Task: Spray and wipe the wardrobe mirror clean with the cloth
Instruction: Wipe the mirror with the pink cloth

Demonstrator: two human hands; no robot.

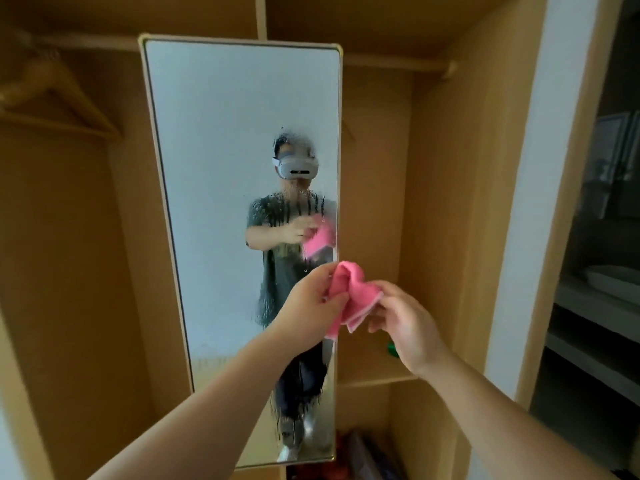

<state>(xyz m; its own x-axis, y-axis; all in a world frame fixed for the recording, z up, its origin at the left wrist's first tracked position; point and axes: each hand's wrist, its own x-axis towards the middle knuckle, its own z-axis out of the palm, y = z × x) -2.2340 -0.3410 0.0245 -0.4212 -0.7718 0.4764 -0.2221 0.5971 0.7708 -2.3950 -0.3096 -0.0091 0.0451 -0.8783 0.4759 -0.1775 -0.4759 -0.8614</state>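
A tall wardrobe mirror (225, 140) with a thin gold frame stands in the open wardrobe. Spray drops and runs cover its middle and lower right part. A pink cloth (349, 292) hangs bunched between both hands, in front of the mirror's right edge. My left hand (311, 306) pinches the cloth's left side. My right hand (405, 323) grips its right corner. The mirror reflects a person wearing a headset and holding the cloth. No spray bottle can be clearly made out.
Wooden wardrobe walls surround the mirror. A wooden hanger (48, 95) hangs on the rail at upper left. A small green object (392, 348) sits on the shelf (374, 377) behind my right hand. Coloured items (367, 455) lie at the wardrobe's bottom. Dark shelving (595, 306) stands at right.
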